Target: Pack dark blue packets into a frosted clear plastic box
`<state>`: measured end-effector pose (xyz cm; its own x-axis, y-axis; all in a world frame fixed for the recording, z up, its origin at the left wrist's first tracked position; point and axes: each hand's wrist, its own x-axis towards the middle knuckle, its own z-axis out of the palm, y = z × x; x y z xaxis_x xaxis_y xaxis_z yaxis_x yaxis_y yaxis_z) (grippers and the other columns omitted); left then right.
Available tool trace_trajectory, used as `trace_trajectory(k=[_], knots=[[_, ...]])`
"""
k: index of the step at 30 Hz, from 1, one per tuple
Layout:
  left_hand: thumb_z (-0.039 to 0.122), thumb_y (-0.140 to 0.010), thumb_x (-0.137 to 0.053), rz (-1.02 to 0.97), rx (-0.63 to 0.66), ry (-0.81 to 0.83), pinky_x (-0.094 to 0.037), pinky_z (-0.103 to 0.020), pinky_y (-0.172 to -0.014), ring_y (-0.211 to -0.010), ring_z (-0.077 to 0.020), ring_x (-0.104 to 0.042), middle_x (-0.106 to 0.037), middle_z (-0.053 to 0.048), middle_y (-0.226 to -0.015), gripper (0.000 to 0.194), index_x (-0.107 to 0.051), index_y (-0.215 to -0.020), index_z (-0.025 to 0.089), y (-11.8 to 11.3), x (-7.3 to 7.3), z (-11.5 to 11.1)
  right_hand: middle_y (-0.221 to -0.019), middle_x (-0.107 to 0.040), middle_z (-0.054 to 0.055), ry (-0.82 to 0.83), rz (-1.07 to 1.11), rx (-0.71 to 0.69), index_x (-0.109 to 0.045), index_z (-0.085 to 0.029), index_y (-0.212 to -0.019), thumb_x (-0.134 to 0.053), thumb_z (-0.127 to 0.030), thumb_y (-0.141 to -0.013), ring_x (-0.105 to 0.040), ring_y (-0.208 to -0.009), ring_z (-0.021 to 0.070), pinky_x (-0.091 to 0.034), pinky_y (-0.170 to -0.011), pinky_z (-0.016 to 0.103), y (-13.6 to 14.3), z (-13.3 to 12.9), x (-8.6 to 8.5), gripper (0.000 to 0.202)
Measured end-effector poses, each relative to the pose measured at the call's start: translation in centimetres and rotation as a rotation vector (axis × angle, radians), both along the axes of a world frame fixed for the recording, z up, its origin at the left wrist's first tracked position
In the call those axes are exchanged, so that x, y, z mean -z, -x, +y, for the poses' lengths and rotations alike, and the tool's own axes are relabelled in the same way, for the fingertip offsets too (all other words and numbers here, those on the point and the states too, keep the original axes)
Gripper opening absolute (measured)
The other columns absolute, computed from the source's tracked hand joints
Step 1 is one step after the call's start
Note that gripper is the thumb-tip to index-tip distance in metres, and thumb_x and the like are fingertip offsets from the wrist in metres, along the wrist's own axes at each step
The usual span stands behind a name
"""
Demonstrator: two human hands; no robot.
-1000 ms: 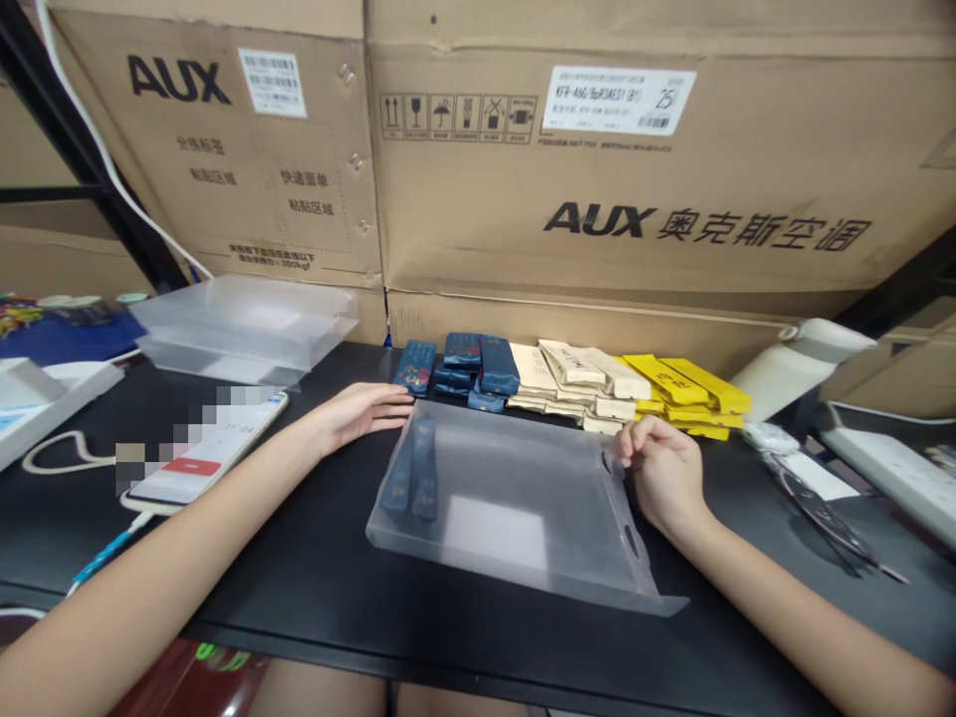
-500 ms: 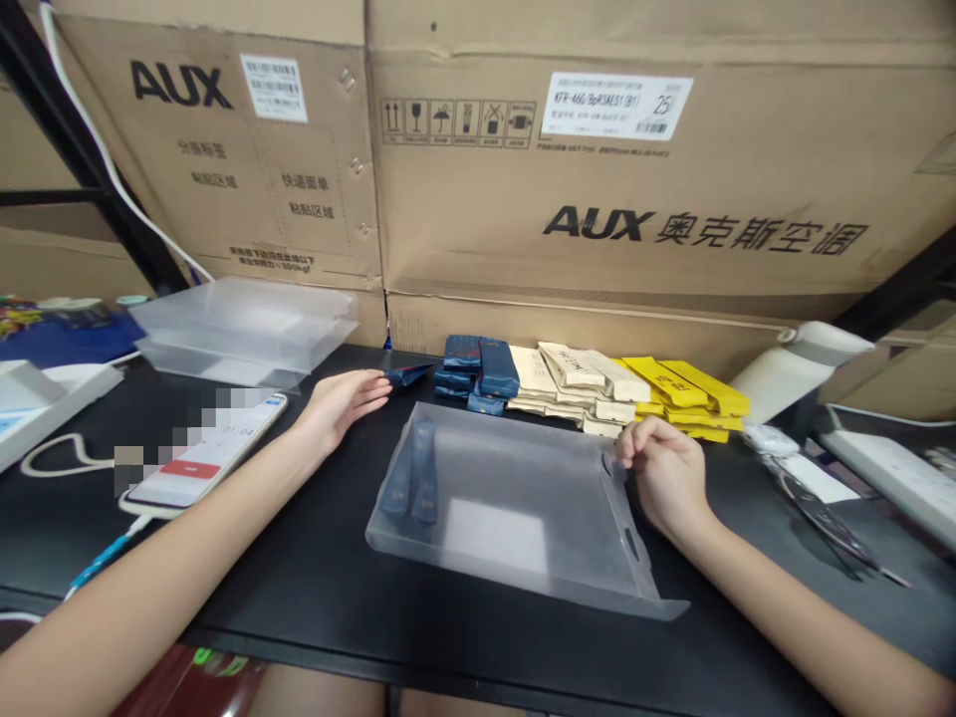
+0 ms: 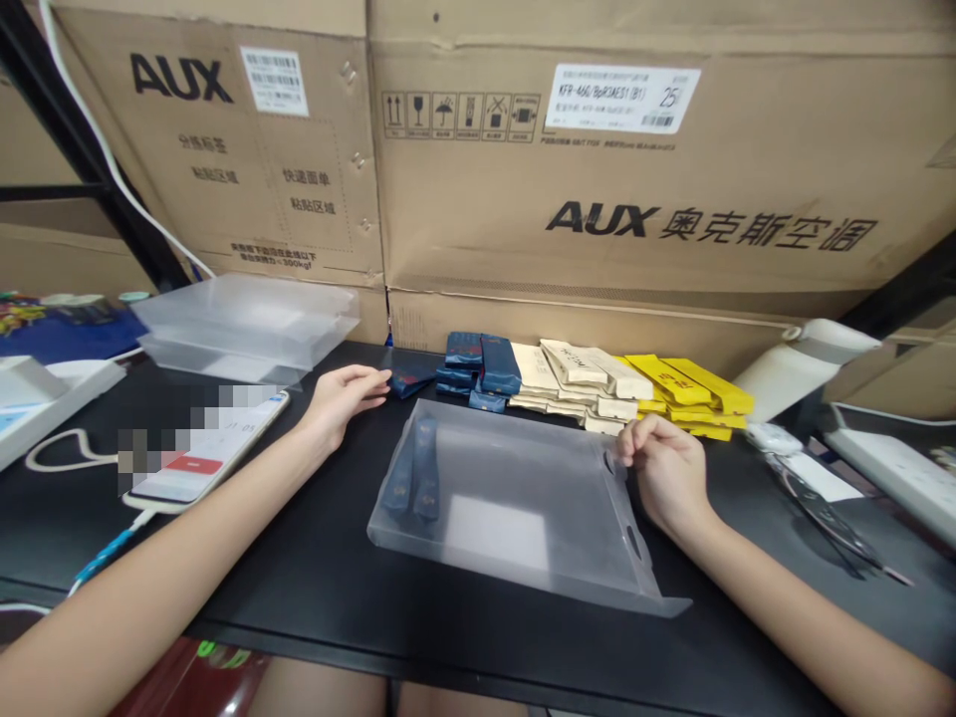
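My left hand [image 3: 342, 406] pinches the near end of a dark blue packet [image 3: 407, 385] just above the black table. My right hand [image 3: 663, 468] is closed at the right side edge of a frosted clear plastic box [image 3: 515, 468], whose flap lies open toward the right. Two narrow blue packets [image 3: 426, 468] show through the plastic at its left end. Behind the box stand stacked blue packets [image 3: 499, 364], then cream packets [image 3: 575, 363], then yellow packets [image 3: 679, 388].
More clear plastic boxes [image 3: 246, 324] are stacked at the back left. A charging phone [image 3: 213, 453] lies left of my forearm. On the right are a white bottle [image 3: 811, 363], glasses [image 3: 822, 523] and a power strip [image 3: 900, 483]. Large cardboard boxes [image 3: 478, 219] wall the back.
The blue packet in my left hand has tilted so that more of its face shows. My right hand and the plastic box hold almost the same place.
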<state>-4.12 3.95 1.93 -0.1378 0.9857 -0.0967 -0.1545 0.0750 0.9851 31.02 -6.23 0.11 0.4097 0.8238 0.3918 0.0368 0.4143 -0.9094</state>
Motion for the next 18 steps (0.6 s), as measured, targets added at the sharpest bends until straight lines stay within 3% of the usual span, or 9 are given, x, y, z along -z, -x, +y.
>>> trace_trajectory(k=[7,13,18], knots=[[0.028,-0.055,-0.083,0.077,-0.134,-0.13,-0.049,-0.021,-0.058,-0.062,-0.0123,-0.061,-0.061,0.002,-0.062,0.025,-0.063,-0.065,0.016,0.4,-0.1,0.0,-0.044,-0.05,-0.004,-0.005,-0.026,-0.009,-0.05,-0.02,-0.048,-0.06,-0.01,-0.063,-0.042,-0.039,0.0103,-0.037,-0.043,0.025,0.0,-0.1,-0.1,0.021],[0.029,-0.059,-0.08,0.243,-0.124,-0.281,-0.05,-0.027,-0.074,-0.078,-0.0172,-0.063,-0.065,-0.001,-0.073,0.022,-0.065,-0.071,0.018,0.3,0.7,0.3,-0.043,-0.05,-0.004,-0.007,-0.022,0.004,-0.05,-0.021,-0.047,-0.058,-0.01,-0.06,-0.042,-0.039,0.0103,-0.035,-0.042,0.024,0.2,-0.1,-0.2,0.019],[0.032,-0.065,-0.077,0.592,0.016,-0.417,-0.046,-0.037,-0.094,-0.108,-0.026,-0.059,-0.066,-0.006,-0.106,0.031,-0.069,-0.093,0.021,0.7,2.1,1.1,-0.043,-0.05,-0.004,-0.003,-0.008,-0.003,-0.05,-0.02,-0.048,-0.057,-0.009,-0.059,-0.042,-0.04,0.0101,-0.036,-0.043,0.024,0.2,-0.1,-0.2,0.018]])
